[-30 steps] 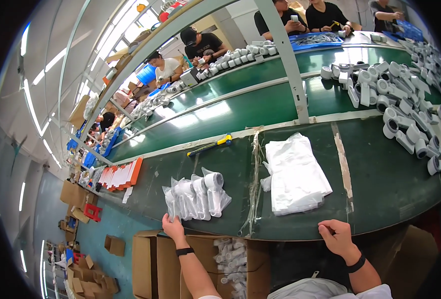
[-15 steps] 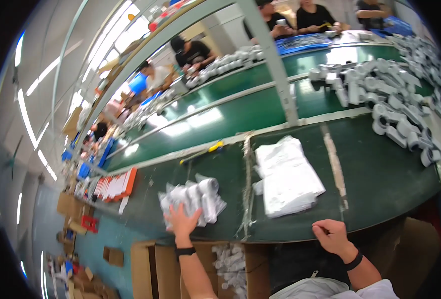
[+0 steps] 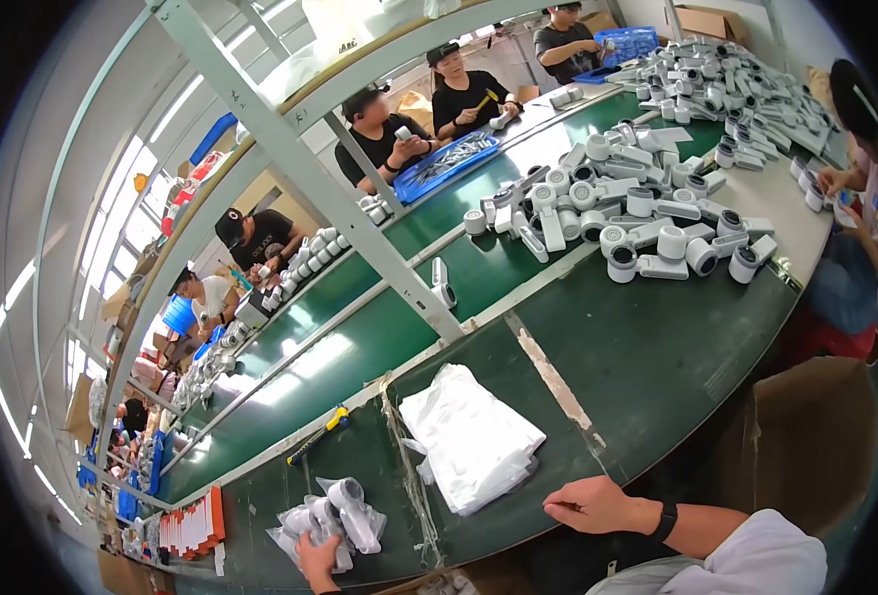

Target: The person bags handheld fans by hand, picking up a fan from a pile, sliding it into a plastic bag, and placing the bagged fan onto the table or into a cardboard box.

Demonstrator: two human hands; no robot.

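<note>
As the left hand touches bagged grey parts, its grip unclear, right hand half-open, empty.

Fisheye aimed down, forward
It looks from your head, your right hand close, the green belt farther out.

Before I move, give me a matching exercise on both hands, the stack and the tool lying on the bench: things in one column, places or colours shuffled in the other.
1. Left hand
2. Right hand
3. Stack
4. Tool

A. Yellow and dark
B. By the near edge of the bench, on the right
C. On the bagged parts
D. White

Pairs: 1-C, 2-B, 3-D, 4-A
</note>
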